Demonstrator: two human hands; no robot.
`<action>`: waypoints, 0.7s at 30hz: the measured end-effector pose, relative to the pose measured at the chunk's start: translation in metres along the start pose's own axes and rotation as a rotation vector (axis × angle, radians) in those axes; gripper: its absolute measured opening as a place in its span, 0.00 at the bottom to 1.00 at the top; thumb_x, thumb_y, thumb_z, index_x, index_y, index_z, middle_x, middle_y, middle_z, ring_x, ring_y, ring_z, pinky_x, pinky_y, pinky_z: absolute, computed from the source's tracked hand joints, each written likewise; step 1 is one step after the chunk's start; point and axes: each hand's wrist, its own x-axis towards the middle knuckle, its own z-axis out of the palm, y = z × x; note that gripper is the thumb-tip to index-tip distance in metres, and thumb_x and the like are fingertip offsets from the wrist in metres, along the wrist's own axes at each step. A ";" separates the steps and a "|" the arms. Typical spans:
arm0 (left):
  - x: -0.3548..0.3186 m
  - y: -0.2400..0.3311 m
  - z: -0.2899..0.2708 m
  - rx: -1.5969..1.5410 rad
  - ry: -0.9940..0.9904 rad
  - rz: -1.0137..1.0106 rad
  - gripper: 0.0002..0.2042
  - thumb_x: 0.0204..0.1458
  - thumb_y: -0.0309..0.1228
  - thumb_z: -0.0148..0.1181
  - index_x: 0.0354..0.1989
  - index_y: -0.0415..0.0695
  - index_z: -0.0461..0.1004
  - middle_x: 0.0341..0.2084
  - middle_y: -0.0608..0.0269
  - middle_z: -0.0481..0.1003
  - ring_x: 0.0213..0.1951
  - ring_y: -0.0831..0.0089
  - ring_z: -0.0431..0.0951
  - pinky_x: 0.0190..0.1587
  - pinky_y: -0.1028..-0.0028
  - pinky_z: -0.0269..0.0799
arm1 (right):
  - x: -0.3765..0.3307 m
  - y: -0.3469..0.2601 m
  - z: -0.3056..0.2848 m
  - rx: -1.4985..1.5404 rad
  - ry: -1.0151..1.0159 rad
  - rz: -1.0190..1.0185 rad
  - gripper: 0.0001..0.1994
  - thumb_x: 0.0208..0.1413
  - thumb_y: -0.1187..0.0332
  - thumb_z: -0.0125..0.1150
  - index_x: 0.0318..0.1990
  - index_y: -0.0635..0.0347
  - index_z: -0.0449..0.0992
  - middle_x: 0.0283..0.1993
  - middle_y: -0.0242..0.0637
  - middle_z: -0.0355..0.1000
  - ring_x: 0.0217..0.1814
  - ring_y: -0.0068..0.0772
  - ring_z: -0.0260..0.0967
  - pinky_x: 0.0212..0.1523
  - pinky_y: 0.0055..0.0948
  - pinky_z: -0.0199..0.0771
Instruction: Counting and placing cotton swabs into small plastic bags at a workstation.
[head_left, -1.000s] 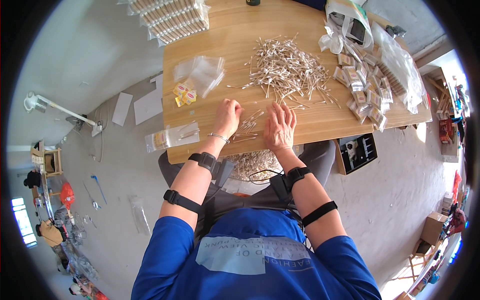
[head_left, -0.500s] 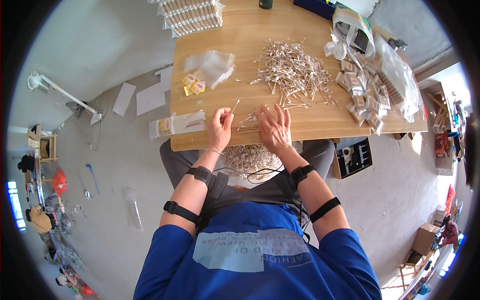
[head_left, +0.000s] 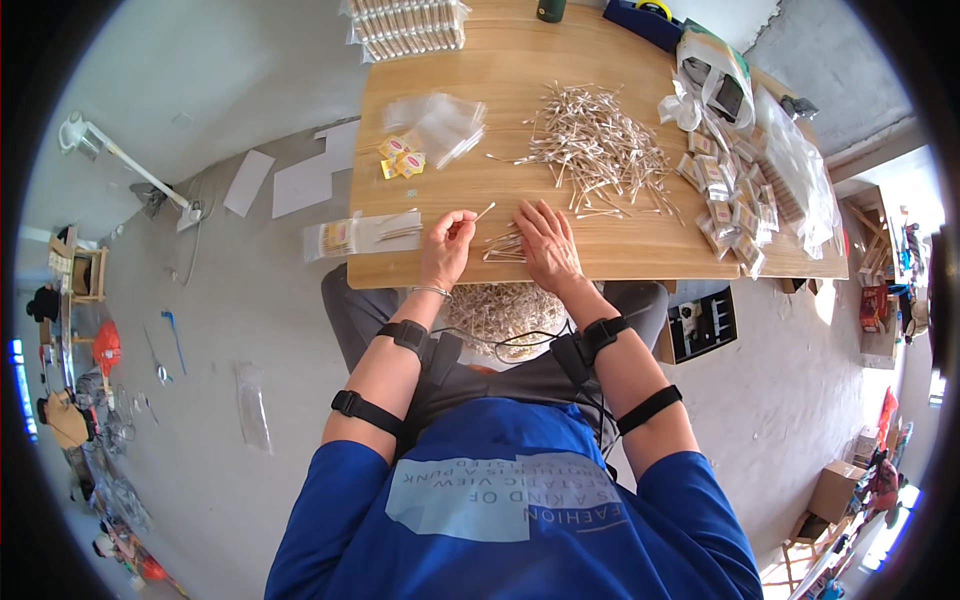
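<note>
My left hand (head_left: 448, 248) is closed in a pinch on a cotton swab (head_left: 486, 211), its tip pointing up and to the right. Beside it my right hand (head_left: 548, 248) lies with fingers stretched out on the table, touching a small group of loose cotton swabs (head_left: 502, 248). Beyond both hands spreads a large heap of cotton swabs (head_left: 600, 145). Left of my left hand, several swabs rest on a clear plastic bag (head_left: 365, 233), which has a printed end. Farther back are yellow cards (head_left: 403, 160) and a stack of empty clear bags (head_left: 440, 125).
Small filled packets (head_left: 722, 200) cover the table's right side, near a white plastic bag (head_left: 715, 75). Packed swab bundles (head_left: 405, 28) stand at the far left. A blue tape dispenser (head_left: 645, 22) is at the back. Below the table edge sits a container full of swabs (head_left: 505, 315).
My left hand has turned, so the swab now leans farther right toward my right hand. My right hand's fingers are closer together. The whole view has shifted slightly.
</note>
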 end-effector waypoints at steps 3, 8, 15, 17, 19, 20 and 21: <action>0.000 -0.002 -0.003 -0.017 0.001 -0.037 0.06 0.55 0.23 0.60 0.40 0.40 0.77 0.28 0.75 0.75 0.30 0.87 0.70 0.35 0.83 0.68 | -0.013 -0.006 0.003 -0.029 -0.001 -0.005 0.21 0.58 0.70 0.51 0.60 0.52 0.69 0.68 0.38 0.60 0.73 0.45 0.51 0.72 0.50 0.46; 0.001 -0.003 -0.007 -0.080 -0.014 -0.026 0.06 0.52 0.20 0.62 0.38 0.38 0.78 0.28 0.73 0.75 0.28 0.87 0.70 0.34 0.84 0.70 | -0.043 -0.021 0.000 0.030 0.080 -0.060 0.19 0.56 0.69 0.57 0.57 0.52 0.72 0.63 0.39 0.63 0.68 0.47 0.55 0.69 0.49 0.52; -0.007 -0.002 -0.009 -0.056 -0.056 -0.051 0.06 0.53 0.21 0.61 0.39 0.39 0.78 0.29 0.75 0.75 0.31 0.87 0.70 0.38 0.84 0.69 | -0.050 -0.012 -0.002 0.087 0.096 -0.040 0.20 0.53 0.74 0.56 0.55 0.53 0.74 0.62 0.39 0.64 0.67 0.47 0.57 0.66 0.47 0.56; -0.007 -0.002 -0.009 0.011 -0.052 -0.024 0.05 0.53 0.22 0.62 0.38 0.39 0.78 0.29 0.75 0.75 0.31 0.87 0.70 0.37 0.84 0.70 | -0.045 -0.001 -0.008 0.206 0.031 -0.031 0.19 0.52 0.76 0.54 0.53 0.54 0.77 0.61 0.37 0.67 0.65 0.46 0.59 0.64 0.45 0.58; -0.009 -0.003 -0.009 0.001 -0.037 -0.006 0.05 0.53 0.22 0.62 0.38 0.39 0.78 0.27 0.75 0.74 0.29 0.87 0.70 0.35 0.84 0.70 | -0.041 0.006 -0.011 0.264 0.007 -0.003 0.18 0.53 0.77 0.53 0.51 0.54 0.78 0.60 0.36 0.69 0.65 0.45 0.60 0.64 0.43 0.59; -0.009 -0.004 -0.008 -0.007 -0.025 0.014 0.05 0.52 0.22 0.62 0.37 0.39 0.78 0.25 0.75 0.74 0.27 0.87 0.70 0.33 0.83 0.70 | -0.039 0.008 -0.013 0.292 -0.026 0.003 0.18 0.53 0.77 0.53 0.51 0.54 0.78 0.60 0.36 0.69 0.65 0.45 0.60 0.64 0.43 0.59; -0.009 -0.005 -0.009 -0.009 -0.027 0.014 0.05 0.52 0.22 0.62 0.37 0.39 0.78 0.25 0.75 0.74 0.27 0.87 0.70 0.33 0.83 0.70 | -0.039 0.009 -0.013 0.321 -0.058 0.008 0.18 0.53 0.77 0.53 0.52 0.54 0.78 0.60 0.36 0.69 0.65 0.45 0.59 0.64 0.43 0.59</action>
